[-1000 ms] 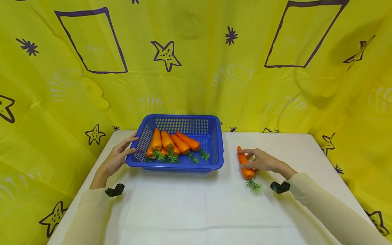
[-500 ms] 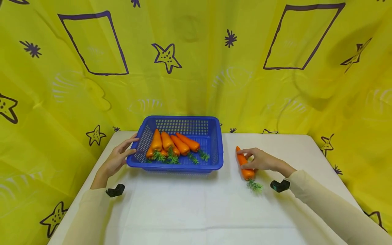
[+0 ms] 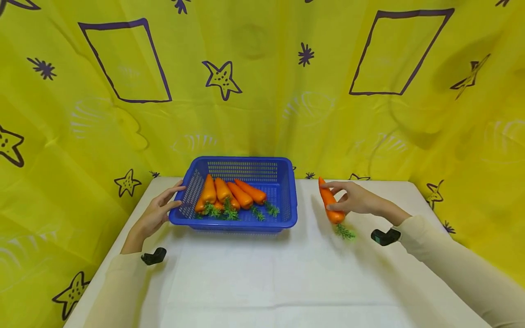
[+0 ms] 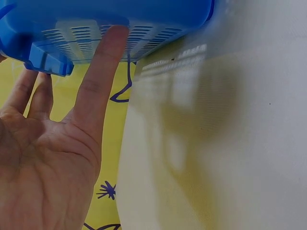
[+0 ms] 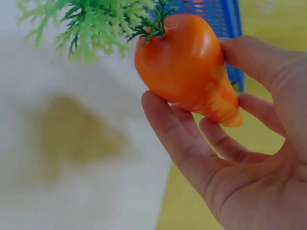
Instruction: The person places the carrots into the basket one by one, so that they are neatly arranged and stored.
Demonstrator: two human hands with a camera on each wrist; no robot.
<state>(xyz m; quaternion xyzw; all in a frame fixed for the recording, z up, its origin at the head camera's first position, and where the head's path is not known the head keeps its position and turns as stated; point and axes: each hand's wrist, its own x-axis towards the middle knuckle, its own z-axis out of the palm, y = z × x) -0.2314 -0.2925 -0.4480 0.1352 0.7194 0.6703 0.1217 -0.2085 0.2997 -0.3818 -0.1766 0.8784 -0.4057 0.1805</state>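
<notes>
A blue plastic basket (image 3: 287, 193) stands on the white table and holds several orange carrots (image 3: 223, 193) with green tops. My left hand (image 3: 157, 210) lies with straight fingers (image 4: 103, 72) against the basket's (image 4: 96, 19) left wall. To the right of the basket my right hand (image 3: 352, 200) grips one more carrot (image 3: 331, 206) and holds it off the table, tip up and away from me, green top hanging down. In the right wrist view the fingers (image 5: 192, 153) and thumb wrap round this carrot (image 5: 189, 69), its leaves (image 5: 91, 24) above.
The white table (image 3: 266, 278) is walled in on three sides by a yellow cloth (image 3: 262, 82) with dark stars and outlined shapes. A black wrist camera sits on each forearm (image 3: 153, 256) (image 3: 385, 237).
My right hand has lifted the carrot off the table and carried it up and a little away from me. The left hand has stayed on the basket's side.
</notes>
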